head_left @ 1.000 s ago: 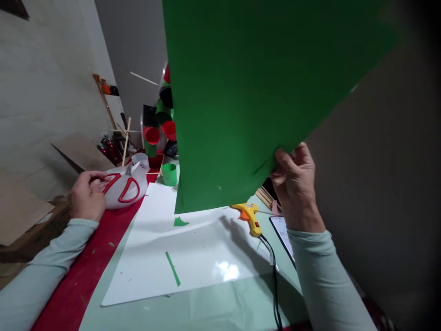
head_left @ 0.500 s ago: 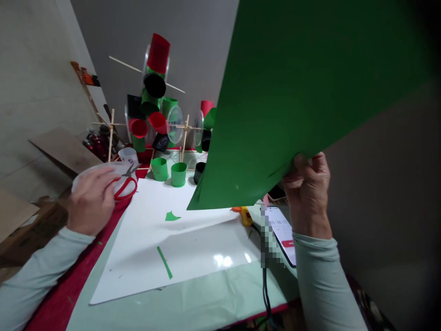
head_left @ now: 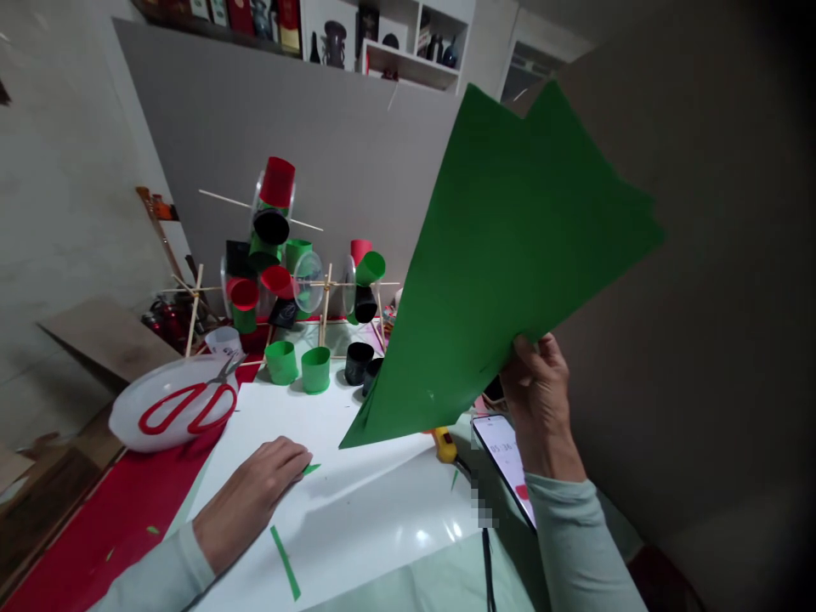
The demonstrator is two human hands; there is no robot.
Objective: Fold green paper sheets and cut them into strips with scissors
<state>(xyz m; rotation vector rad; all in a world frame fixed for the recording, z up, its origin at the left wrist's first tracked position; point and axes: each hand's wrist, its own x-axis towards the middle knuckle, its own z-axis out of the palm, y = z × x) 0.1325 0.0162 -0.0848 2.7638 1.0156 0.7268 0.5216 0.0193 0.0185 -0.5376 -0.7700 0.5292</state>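
Green and broad, the paper sheet (head_left: 484,255) is held up over the right part of the white board (head_left: 376,527), its lower corner fanned into what look like layers. The right hand (head_left: 539,382) grasps it by the lower edge, thumb on the near face. The left hand (head_left: 261,484) lies palm down on the board's left part, fingers at a small green scrap (head_left: 311,468); whether they pinch it, I cannot tell. A green strip (head_left: 285,563) lies nearer the board's front edge. I'd judge a light hold best, so the sheet doesn't crease, with its edge clear of the glue gun (head_left: 444,445) at the board's right side. The scissors (head_left: 212,382) rest on a plastic bowl (head_left: 135,404) left of the board.
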